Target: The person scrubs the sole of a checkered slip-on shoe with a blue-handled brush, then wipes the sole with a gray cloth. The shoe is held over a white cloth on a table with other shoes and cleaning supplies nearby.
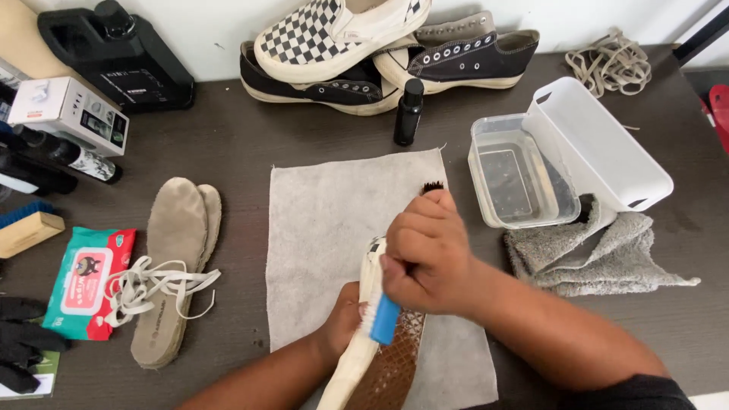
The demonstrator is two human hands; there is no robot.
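Scrubbing is the step I judge in hand: my right hand point(427, 254), fingers closed around the blue-handled brush point(386, 319), bears on the shoe's point(364, 357) white sidewall at 6 o'clock on the grey cloth point(326, 220). My left hand point(343, 323) grips the shoe from 9 o'clock, sole upturned. Next likely needs short strokes and firm bracing.

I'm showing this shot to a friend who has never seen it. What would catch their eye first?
Probably the two hands at the centre: the right hand grips a blue-handled brush against a shoe turned on its side, which the left hand steadies on a grey cloth. Next, the checkered slip-on piled on dark sneakers at the back, and the clear water tub to the right.
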